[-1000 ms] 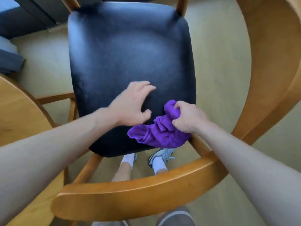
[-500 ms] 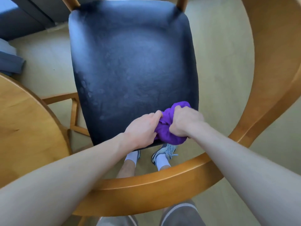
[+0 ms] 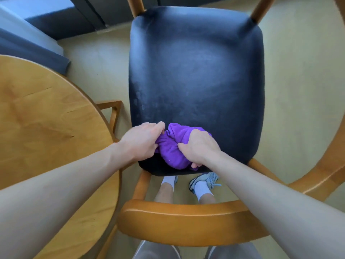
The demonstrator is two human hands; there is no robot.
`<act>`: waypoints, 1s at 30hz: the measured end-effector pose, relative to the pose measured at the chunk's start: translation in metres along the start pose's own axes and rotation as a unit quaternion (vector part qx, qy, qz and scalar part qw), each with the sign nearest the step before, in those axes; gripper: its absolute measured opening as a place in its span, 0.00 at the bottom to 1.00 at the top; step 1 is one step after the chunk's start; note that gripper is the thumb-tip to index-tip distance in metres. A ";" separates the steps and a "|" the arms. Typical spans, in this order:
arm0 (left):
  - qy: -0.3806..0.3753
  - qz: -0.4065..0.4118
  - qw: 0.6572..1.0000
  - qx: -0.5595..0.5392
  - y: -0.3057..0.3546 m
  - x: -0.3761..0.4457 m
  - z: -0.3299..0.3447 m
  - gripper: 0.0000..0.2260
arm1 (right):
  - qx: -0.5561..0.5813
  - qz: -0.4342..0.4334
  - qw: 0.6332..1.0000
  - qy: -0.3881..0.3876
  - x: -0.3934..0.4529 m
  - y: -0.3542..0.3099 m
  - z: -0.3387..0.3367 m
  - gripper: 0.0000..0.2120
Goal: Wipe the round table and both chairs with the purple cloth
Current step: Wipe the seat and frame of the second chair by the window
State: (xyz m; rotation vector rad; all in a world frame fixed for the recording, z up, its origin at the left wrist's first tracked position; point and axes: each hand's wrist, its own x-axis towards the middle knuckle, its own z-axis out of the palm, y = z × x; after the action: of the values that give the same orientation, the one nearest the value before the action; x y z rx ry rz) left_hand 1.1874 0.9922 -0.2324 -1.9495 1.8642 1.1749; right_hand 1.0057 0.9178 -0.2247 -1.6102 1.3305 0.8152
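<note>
Purple cloth (image 3: pixel 172 146), bunched into a thick wad, sits on the near edge of the black chair seat (image 3: pixel 196 75), a little left of that edge's middle. Both hands are on it. Left hand (image 3: pixel 141 140) comes in from the left side, fingers curled into the wad's left end, knuckles up. Right hand (image 3: pixel 200 148) lies over the right half of the wad, thumb pressed into the fabric, fingers wrapped down around the far side; one fingertip shows below the cloth at the seat's near edge. The two hands sit close together, with a hump of cloth between them.

Seat is dark padded upholstery, glossy, with faint dull patches and small spots along its left side. Two wooden posts rise from the seat's far corners. Curved wooden backrest rail (image 3: pixel 186 221) of the chair crosses the bottom of the view, nearer than the seat; both forearms reach over it. A second band of curved wood (image 3: pixel 336 146) sweeps up the right edge of the view.

Round wooden table (image 3: pixel 46 128) fills the left side, its rim just beside the seat's left edge, with the left forearm passing over it. A wooden frame piece shows in the gap between table and seat.

Below the seat, on the pale floor (image 3: pixel 298 53), two feet in white socks, the right one in a grey sneaker (image 3: pixel 205 181).
</note>
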 end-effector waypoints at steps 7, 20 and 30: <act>0.089 -0.147 0.985 0.026 -0.061 0.015 -0.070 0.11 | 0.141 -0.086 0.976 0.144 0.048 -0.090 -0.047 0.12; 0.209 -0.168 0.948 -0.174 -0.049 0.110 -0.111 0.24 | -0.113 -0.186 0.938 0.269 0.124 -0.142 -0.147 0.21; 0.021 -0.040 0.997 -0.066 -0.009 0.034 -0.040 0.21 | -0.129 -0.262 0.955 0.058 0.057 -0.038 -0.066 0.14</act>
State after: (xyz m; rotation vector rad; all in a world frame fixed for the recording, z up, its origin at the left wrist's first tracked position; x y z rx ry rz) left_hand 1.2077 0.9431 -0.2309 -2.1138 1.7510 1.2705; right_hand 1.0520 0.8363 -0.2401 -2.1187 0.8246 0.5864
